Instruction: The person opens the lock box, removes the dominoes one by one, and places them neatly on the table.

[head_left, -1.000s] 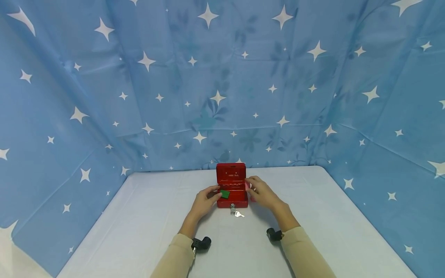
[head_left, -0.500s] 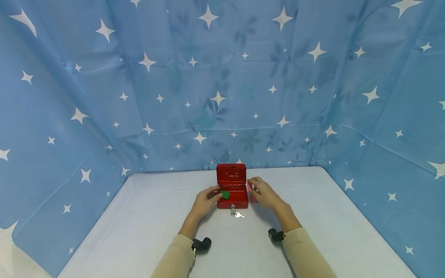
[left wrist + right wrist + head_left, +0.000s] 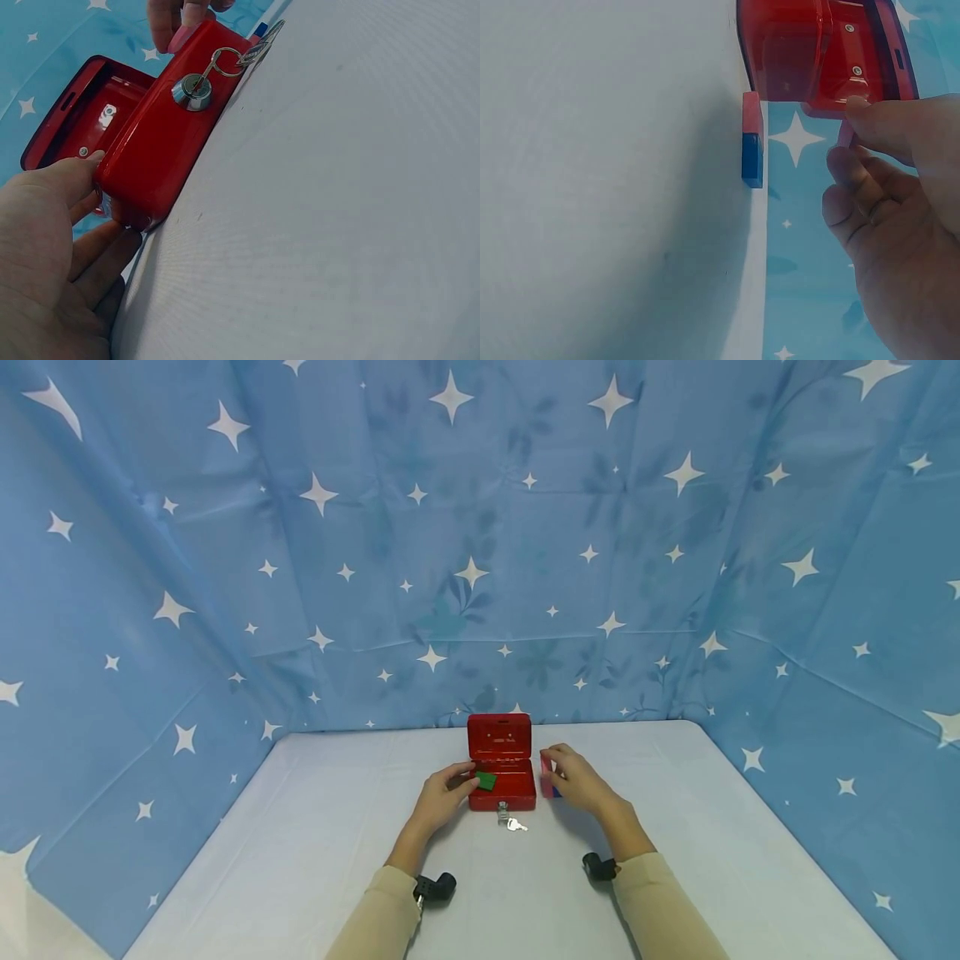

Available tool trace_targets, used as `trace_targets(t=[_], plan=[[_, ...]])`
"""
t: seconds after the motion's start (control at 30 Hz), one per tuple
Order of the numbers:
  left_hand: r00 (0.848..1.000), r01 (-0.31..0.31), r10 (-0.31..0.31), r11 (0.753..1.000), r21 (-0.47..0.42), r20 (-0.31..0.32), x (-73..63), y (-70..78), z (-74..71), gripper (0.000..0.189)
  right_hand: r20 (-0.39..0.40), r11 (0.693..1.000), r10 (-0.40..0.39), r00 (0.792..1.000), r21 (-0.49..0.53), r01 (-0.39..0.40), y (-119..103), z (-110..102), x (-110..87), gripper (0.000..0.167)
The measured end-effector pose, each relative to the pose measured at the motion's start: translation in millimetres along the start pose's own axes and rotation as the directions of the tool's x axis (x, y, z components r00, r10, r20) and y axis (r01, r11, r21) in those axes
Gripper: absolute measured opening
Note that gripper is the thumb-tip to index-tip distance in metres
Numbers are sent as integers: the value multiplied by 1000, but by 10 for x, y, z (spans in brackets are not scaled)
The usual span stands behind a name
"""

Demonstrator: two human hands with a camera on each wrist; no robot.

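A red cash box [image 3: 522, 804] stands on the table with its lid [image 3: 498, 737] raised. Inside, on the left, lies a green block [image 3: 487, 781]. A key [image 3: 206, 71] sits in the front lock [image 3: 193, 91], with a ring and another key hanging from it. My left hand [image 3: 438, 797] grips the box's left side, thumb at the rim. Just right of the box, my right hand [image 3: 579, 779] pinches a thin pink piece [image 3: 845, 134] between thumb and fingers; most of it is hidden. Below that hand, a pink block [image 3: 751, 112] and a blue block [image 3: 752, 160] rest on the table.
The box stands toward the far edge of the white-covered table [image 3: 315, 860]. A blue curtain with white stars [image 3: 390, 610] rises behind the table and along both sides. Small black wrist cameras [image 3: 437, 886] sit on both wrists.
My right hand has moved a little to the right, away from the box's right side, with the pink piece. The blue block beneath it now shows. My left hand has stayed in place.
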State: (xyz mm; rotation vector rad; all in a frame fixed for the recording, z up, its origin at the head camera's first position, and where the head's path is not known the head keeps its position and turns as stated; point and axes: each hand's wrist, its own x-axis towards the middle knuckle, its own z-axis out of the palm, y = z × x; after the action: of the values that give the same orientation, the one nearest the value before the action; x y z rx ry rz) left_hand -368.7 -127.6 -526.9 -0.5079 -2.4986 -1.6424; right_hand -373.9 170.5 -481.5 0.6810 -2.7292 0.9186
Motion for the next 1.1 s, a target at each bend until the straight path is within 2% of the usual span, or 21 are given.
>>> trace_targets(t=[0.33, 0.53, 1.1], plan=[[1000, 0, 0, 1000, 4, 0, 2, 2, -1, 45, 27, 999, 50, 998, 7, -51, -1, -38, -20, 42], [1000, 1, -1, 1000, 7, 0, 4, -2, -3, 45, 19, 999, 32, 999, 13, -32, 34, -55, -29, 40], [1000, 10, -10, 1000, 14, -4, 16, -28, 4, 44, 60, 992, 127, 990, 16, -129, 59, -119, -71, 42]])
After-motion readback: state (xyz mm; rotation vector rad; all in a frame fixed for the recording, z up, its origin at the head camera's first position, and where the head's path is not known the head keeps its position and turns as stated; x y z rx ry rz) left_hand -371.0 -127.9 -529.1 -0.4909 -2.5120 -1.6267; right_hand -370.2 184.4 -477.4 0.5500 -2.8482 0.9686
